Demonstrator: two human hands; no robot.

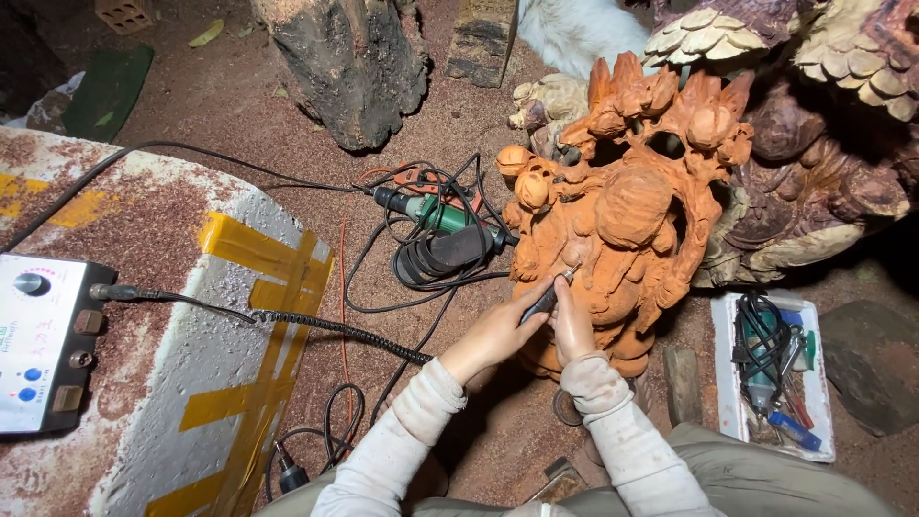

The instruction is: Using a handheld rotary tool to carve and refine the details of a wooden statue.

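Carving: an orange-brown wood sculpture (627,215) stands on the dusty floor (239,105) at centre, right of a tangle of cables.
Left hand: the left hand (498,335) has its grip closed round a slim rotary handpiece (546,299), held like a pen, tip against the lower front of the sculpture.
Right hand: the right hand (574,325) rests just beside the left, fingers touching the handpiece and the wood; its grip is narrow, and I cannot tell whether it holds the tool or only steadies it.
Cord: a coiled black lead (325,327) runs left from the hands to a white control box (38,345) on a taped, dust-covered block (201,325).
Nearby: a green power tool (436,215) lies among the cables on the left; a white tray (812,378) of small tools sits at near right; darker carved pieces (823,124) stand far right.
Progress: the upper forms look fully shaped and rounded, so rough carving seems done; fine detailing at the lower front appears to be in hand.
Hidden: the tool tip is too small to make out; the sculpture's base is covered by the hands; the block and control box are cut off at the left.
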